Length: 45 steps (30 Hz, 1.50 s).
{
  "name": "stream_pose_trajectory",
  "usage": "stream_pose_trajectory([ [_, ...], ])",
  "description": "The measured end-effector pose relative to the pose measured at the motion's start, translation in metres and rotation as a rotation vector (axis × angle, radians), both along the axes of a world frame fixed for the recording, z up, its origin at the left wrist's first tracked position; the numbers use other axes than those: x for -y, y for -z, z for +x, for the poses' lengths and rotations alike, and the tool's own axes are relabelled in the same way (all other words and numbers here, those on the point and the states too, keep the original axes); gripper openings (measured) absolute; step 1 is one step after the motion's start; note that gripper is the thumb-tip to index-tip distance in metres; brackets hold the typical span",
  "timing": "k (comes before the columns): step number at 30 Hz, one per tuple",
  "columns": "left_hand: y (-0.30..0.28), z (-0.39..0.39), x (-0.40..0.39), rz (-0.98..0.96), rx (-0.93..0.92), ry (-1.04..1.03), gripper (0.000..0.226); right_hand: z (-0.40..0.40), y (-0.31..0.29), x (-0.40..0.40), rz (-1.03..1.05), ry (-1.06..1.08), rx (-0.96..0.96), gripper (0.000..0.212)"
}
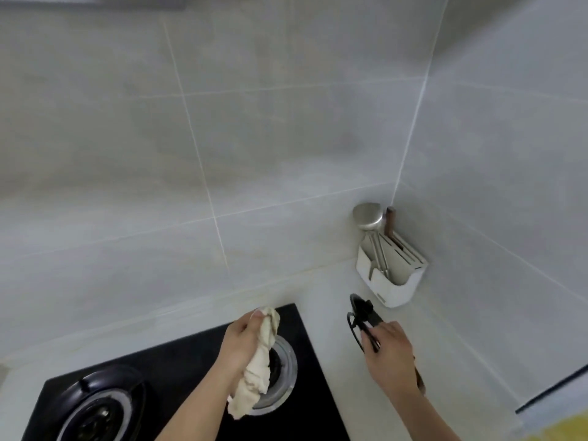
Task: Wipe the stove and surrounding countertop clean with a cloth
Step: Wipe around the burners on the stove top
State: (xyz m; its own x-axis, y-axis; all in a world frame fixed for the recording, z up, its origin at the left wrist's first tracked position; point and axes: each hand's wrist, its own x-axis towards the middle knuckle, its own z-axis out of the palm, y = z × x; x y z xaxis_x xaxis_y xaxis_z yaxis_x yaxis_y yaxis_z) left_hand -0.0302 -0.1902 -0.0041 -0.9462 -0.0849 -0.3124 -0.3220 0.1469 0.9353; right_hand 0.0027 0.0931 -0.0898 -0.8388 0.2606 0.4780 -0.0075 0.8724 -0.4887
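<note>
Fingers [254, 318] of the left hand [238, 342] are curled tight round the top of the cloth [254, 377], thumb pressed over the bunched end, and the rest of it hangs down twisted and crumpled. The cloth dangles right over the right burner [281, 374], whose bare metal ring shows with no grate on it. Over on the other side, the right hand [389, 354] has its fingers closed on a black grate [359, 326], held tilted up on edge above the pale table [331, 297], just right of the stove [191, 370]. The stove is a black glass top; its left burner [98, 405] has a black grate sitting on it. The cloth itself is off-white, and I can't tell whether its lower end touches the burner ring or hangs just above it. In the corner behind the lifted grate stands a white holder [394, 281] against the tiled wall [222, 122], with a steel ladle [369, 216] and a brown-handled knife [389, 221] standing in it. The holder sits near the grate, not touching it.
</note>
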Motion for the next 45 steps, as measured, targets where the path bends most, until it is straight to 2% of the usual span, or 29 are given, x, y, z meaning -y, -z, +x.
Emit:
stream_pose_trajectory([
  [1,0.001,0.002,-0.004,-0.012,-0.002,0.014,0.025,-0.002,0.015,-0.008,0.072,-0.02,0.013,0.024],
  [5,0.002,0.007,-0.017,-0.096,-0.005,0.109,0.019,0.0,0.068,-0.028,0.22,-0.089,0.089,0.034],
  [11,0.009,0.006,-0.038,-0.175,0.0,0.127,0.019,0.016,0.115,-0.025,0.076,-0.135,0.155,0.021],
  [13,0.015,0.009,-0.038,-0.192,0.009,0.102,0.021,0.02,0.123,-0.02,0.076,-0.191,0.239,0.013],
  [19,0.03,0.023,-0.023,-0.234,0.038,0.043,0.02,0.03,0.139,-0.012,0.115,-0.181,0.56,0.031],
  [22,0.038,0.035,-0.008,-0.241,0.066,0.009,0.019,0.037,0.155,-0.016,0.135,-0.17,0.61,0.049],
  [25,0.044,0.051,0.011,-0.222,0.069,-0.046,0.021,0.043,0.162,-0.016,0.094,-0.178,0.58,0.056],
  [28,0.052,0.073,0.03,-0.2,0.064,-0.131,0.023,0.047,0.157,-0.001,-0.001,-0.125,0.492,0.03],
  [29,0.055,0.081,0.038,-0.192,0.067,-0.179,0.025,0.048,0.153,0.009,-0.033,-0.118,0.454,0.028],
  [32,0.059,0.099,0.062,-0.139,0.097,-0.354,0.024,0.047,0.134,0.046,-0.077,-0.149,0.306,0.038],
  [36,0.061,0.115,0.107,-0.076,0.121,-0.606,0.02,0.035,0.105,0.113,-0.139,-0.353,0.2,0.028],
  [39,0.068,0.133,0.143,-0.044,0.145,-0.68,0.023,0.033,0.092,0.175,-0.155,-0.535,0.153,0.012],
  [42,0.075,0.144,0.169,-0.004,0.163,-0.727,0.024,0.036,0.088,0.224,-0.123,-0.721,0.253,0.02],
  [45,0.083,0.158,0.209,0.012,0.153,-0.734,0.022,0.039,0.09,0.288,0.023,-0.863,0.296,0.015],
])
